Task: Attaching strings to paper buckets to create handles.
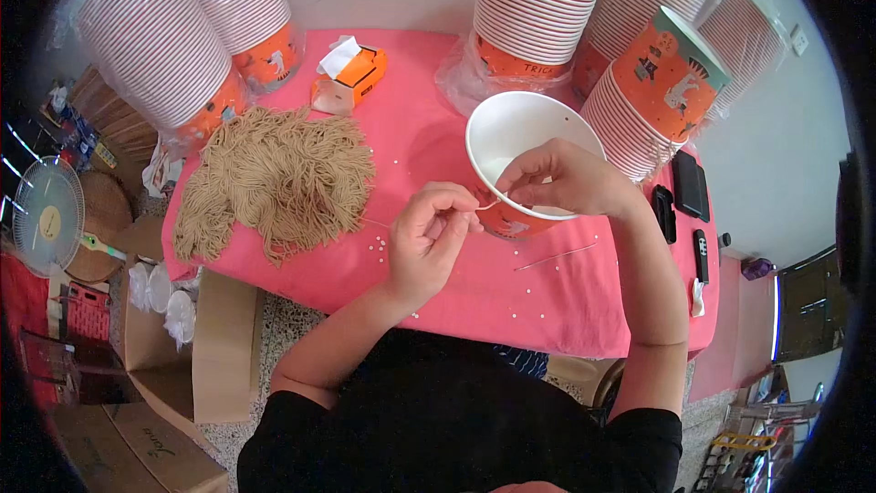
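A white paper bucket (pixel 537 111) with an orange printed outside stands upright in front of me. My left hand (pixel 429 236) is closed in a pinch on a thin beige cord (pixel 490 205) just outside the near rim. Over that rim reaches my right hand (pixel 570 181), its fingertips pinched together inside the bucket. What those fingertips hold is hidden. A small dark hole shows in the bucket's far wall. Left of my hands lies a big heap of beige cords (pixel 274 178). A thin metal rod (pixel 555 256) rests on the table near the bucket.
Tall stacks of paper buckets (pixel 151 36) stand at the back left, with more stacks (pixel 538 5) at the back right. An orange tissue box (pixel 354 78) sits behind the cords. Small white discs dot the pink tablecloth (pixel 456 319). Dark cases (pixel 691 184) lie along the right edge.
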`<action>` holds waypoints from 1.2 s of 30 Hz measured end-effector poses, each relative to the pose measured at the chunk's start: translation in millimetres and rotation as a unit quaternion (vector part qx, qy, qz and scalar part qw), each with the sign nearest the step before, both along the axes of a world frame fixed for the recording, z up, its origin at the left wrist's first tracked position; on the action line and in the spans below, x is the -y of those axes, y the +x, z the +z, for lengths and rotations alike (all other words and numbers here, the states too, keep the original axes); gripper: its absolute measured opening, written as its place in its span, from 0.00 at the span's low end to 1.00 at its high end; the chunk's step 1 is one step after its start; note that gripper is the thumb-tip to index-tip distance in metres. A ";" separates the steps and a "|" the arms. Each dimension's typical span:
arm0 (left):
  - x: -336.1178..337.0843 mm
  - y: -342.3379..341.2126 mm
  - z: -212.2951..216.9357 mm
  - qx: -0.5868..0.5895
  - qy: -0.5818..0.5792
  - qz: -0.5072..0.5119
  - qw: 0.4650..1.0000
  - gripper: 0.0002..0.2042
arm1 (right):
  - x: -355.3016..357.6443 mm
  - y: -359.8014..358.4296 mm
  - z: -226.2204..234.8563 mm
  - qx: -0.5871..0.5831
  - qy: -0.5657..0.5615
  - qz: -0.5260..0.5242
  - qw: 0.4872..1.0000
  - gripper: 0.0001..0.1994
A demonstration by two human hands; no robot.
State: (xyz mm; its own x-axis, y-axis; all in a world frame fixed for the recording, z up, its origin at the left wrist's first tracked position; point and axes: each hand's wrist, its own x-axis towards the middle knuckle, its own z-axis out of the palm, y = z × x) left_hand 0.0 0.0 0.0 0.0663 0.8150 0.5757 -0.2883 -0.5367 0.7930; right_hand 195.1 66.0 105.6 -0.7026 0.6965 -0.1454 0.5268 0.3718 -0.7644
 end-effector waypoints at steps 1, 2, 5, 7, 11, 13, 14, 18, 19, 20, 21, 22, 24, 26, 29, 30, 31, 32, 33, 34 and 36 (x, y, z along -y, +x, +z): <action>-0.6 -0.4 -1.3 0.007 0.004 0.001 1.000 0.05 | 0.2 -1.6 1.6 0.007 -0.002 0.001 1.000 0.07; -0.9 -0.9 -1.8 0.015 0.008 0.003 1.000 0.06 | 0.2 -2.6 2.0 0.013 -0.004 0.001 1.000 0.07; 0.2 2.0 -0.1 0.020 0.014 0.009 1.000 0.05 | 0.5 -0.9 1.5 0.012 0.005 0.009 1.000 0.07; -0.9 4.1 -0.3 0.023 0.017 0.010 1.000 0.05 | -1.2 1.7 -2.0 0.001 -0.003 0.009 1.000 0.07; -1.8 6.0 -0.5 0.019 0.016 0.014 1.000 0.05 | -2.3 2.8 -3.5 -0.026 -0.028 0.010 0.999 0.07; -2.1 6.7 -2.3 0.024 0.017 0.014 0.999 0.05 | -3.3 1.7 -5.2 -0.027 -0.020 0.014 0.999 0.06; -2.3 7.0 -3.0 0.031 0.017 0.013 0.999 0.05 | -3.7 0.9 -5.7 -0.028 -0.011 0.019 0.999 0.06; -4.1 7.9 -4.6 0.023 0.021 0.014 0.999 0.05 | -2.9 -2.6 -4.2 -0.025 -0.032 0.011 0.999 0.05; -4.9 8.2 -5.2 0.016 0.024 0.018 0.999 0.06 | -2.9 -3.9 -5.5 -0.008 -0.001 0.016 1.000 0.03; -5.2 8.1 -5.2 0.010 0.027 0.022 0.999 0.06 | -2.7 -4.8 -6.8 0.009 0.032 0.021 0.999 0.02; -5.2 7.8 -4.0 0.010 0.028 0.021 0.999 0.06 | -2.5 -3.3 -8.5 0.009 0.032 0.020 0.999 0.02; -4.5 6.6 -1.6 -0.016 -0.025 0.010 1.000 0.07 | -1.8 -0.3 -10.5 0.012 0.098 0.001 0.995 0.02; -3.6 1.7 7.2 -0.043 -0.077 -0.001 0.996 0.08 | 1.4 7.1 -8.0 0.025 0.243 -0.051 0.968 0.03; -4.4 -7.3 18.8 -0.251 -0.022 0.094 0.963 0.09 | 5.6 19.9 -3.1 0.058 0.331 -0.140 0.931 0.05; -7.6 -25.0 17.5 -0.342 0.004 0.115 0.932 0.11 | 17.8 34.4 12.8 0.005 0.393 -0.220 0.893 0.08; -5.6 -31.4 24.8 -0.381 -0.021 0.123 0.916 0.10 | 24.9 39.5 20.3 0.008 0.420 -0.240 0.875 0.08; -7.1 -38.3 26.8 -0.383 -0.020 0.125 0.915 0.10 | 29.6 44.5 24.2 0.011 0.447 -0.260 0.856 0.09; -9.4 -45.1 28.7 -0.397 0.013 0.145 0.906 0.10 | 32.5 50.8 25.5 0.018 0.477 -0.272 0.836 0.08; -11.4 -50.1 30.8 -0.409 0.047 0.165 0.896 0.10 | 35.6 56.4 28.8 0.017 0.496 -0.277 0.822 0.08; -12.6 -54.6 32.5 -0.380 0.021 0.150 0.913 0.09 | 38.4 61.0 31.7 0.015 0.516 -0.283 0.809 0.07; -15.2 -68.1 35.7 -0.362 -0.028 0.123 0.923 0.09 | 45.0 69.2 36.1 0.013 0.512 -0.324 0.795 0.06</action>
State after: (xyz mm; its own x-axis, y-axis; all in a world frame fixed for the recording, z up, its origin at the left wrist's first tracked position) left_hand -68.1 15.2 35.7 0.2258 0.8843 0.4087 0.4548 -0.4667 0.7585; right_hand 264.4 21.0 141.7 -0.1538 0.6736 0.7229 0.8725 0.4360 -0.2207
